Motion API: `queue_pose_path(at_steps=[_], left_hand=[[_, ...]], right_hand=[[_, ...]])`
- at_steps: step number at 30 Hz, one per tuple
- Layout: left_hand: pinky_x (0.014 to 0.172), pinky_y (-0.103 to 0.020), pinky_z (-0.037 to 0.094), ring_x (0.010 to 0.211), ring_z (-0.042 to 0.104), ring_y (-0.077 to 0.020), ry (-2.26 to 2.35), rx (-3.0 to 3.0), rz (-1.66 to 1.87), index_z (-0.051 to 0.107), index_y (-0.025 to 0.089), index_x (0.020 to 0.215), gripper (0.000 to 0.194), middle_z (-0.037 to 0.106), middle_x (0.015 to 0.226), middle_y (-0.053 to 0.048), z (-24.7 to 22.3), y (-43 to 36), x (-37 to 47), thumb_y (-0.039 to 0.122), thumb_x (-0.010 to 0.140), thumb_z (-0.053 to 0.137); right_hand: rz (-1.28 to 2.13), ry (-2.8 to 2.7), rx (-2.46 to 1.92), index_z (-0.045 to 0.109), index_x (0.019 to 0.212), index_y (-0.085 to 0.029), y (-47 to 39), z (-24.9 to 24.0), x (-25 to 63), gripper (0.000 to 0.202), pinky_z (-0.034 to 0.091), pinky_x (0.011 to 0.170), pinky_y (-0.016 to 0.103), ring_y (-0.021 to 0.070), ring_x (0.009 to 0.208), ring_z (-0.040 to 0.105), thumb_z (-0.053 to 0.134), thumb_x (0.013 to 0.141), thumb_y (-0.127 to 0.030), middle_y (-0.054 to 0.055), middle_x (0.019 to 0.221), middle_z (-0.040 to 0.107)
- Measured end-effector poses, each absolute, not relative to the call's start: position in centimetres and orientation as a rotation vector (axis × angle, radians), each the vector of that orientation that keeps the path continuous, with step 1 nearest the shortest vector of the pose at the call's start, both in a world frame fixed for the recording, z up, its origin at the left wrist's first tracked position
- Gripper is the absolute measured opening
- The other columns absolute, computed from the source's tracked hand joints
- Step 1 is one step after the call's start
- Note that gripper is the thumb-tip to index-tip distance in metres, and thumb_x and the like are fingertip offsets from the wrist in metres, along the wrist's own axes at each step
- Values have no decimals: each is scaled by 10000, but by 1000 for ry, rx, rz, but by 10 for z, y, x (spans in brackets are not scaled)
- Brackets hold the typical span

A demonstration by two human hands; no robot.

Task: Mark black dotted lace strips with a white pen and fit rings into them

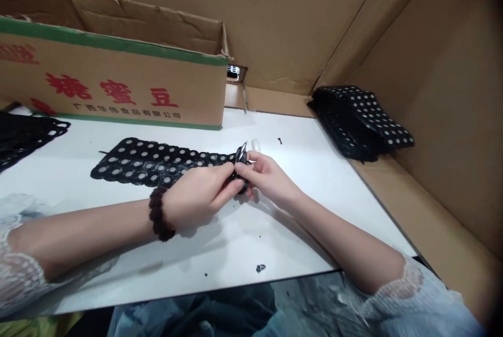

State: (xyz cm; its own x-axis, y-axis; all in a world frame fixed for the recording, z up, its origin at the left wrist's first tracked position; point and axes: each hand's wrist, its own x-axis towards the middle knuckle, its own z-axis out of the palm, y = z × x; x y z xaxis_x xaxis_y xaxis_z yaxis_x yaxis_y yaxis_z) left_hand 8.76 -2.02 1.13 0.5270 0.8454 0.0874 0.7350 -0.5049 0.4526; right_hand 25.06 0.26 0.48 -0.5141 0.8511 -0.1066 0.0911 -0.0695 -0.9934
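Observation:
A long black rubber strip (149, 161) studded with round grey discs lies across the white table (275, 221). My left hand (200, 195), with a dark bead bracelet on the wrist, pinches the strip's right end. My right hand (265, 174) grips the same end from the other side, fingertips meeting the left hand's. A small black piece sticks up between the fingers; what it is stays unclear.
A cardboard box (113, 80) with red print and green bands stands at the back left. A stack of black dotted strips (361, 119) rests at the back right. More black webbing (23, 135) lies at the left edge. Cardboard walls (444, 117) enclose the table. Black crumbs (260, 268) dot the surface.

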Motion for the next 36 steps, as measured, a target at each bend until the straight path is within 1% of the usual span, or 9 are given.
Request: queue_pose_path(at_steps=[3,8,12,16,21,25,29,34,36], left_hand=[[559,-246,334,634,530,-151,1262,2332,434,469,185,811,279,587,726,-6,12,-18,88,433,852,347],[556,-229,338,588,481,-114,1138,2199,487,470,185,755,264,540,674,22,11,-11,89,338,872,289],[511,-237,293,522,399,-111,1366,2146,607,369,187,601,232,424,546,35,13,0,77,250,819,320],[529,-242,291,551,400,-124,1686,2086,823,320,193,592,234,397,552,25,19,9,63,222,819,270],[493,-256,255,507,448,-140,1650,2477,467,409,192,645,248,476,538,11,13,2,72,316,836,310],[483,-264,261,546,533,-167,1639,2637,254,455,186,724,269,583,638,-25,6,-9,82,336,857,276],[493,-266,303,585,568,-182,1569,2660,230,438,182,804,288,610,701,-33,6,-16,84,327,888,204],[519,-275,364,675,593,-217,1434,2638,220,429,178,881,372,622,832,-62,6,-12,82,505,862,252],[539,-272,378,688,594,-207,1385,2603,218,425,185,903,321,623,845,-55,4,-10,82,452,880,248]], right_hand=[[1619,-1602,-1017,396,799,-180,2,2,250,207,340,303,146,68,350,459,514,795,-350,-72,437,477],[1601,-1564,-1006,377,782,-184,1,2,249,184,313,329,124,38,370,424,513,794,-307,-87,471,438],[1587,-1605,-1036,384,777,-185,6,2,254,145,294,334,119,22,367,386,502,799,-267,-74,501,458],[1486,-1673,-1183,397,771,-186,14,0,265,127,314,328,130,34,386,407,498,793,-260,-42,541,495],[1453,-1764,-1221,381,887,-202,13,-4,267,142,394,354,167,84,448,499,476,790,-245,-27,573,532],[1548,-1670,-1116,335,888,-208,6,-1,257,142,471,465,206,88,516,539,442,797,-190,-52,572,508],[1538,-1609,-1055,304,863,-210,1,-1,249,130,465,511,200,61,529,514,404,805,-152,-69,600,463],[1481,-1681,-986,288,850,-220,-1,-9,250,151,426,494,177,49,554,485,409,795,-148,-51,708,425],[1488,-1669,-1016,272,848,-226,0,-11,250,170,436,490,187,47,561,497,412,787,-152,-40,777,407]])
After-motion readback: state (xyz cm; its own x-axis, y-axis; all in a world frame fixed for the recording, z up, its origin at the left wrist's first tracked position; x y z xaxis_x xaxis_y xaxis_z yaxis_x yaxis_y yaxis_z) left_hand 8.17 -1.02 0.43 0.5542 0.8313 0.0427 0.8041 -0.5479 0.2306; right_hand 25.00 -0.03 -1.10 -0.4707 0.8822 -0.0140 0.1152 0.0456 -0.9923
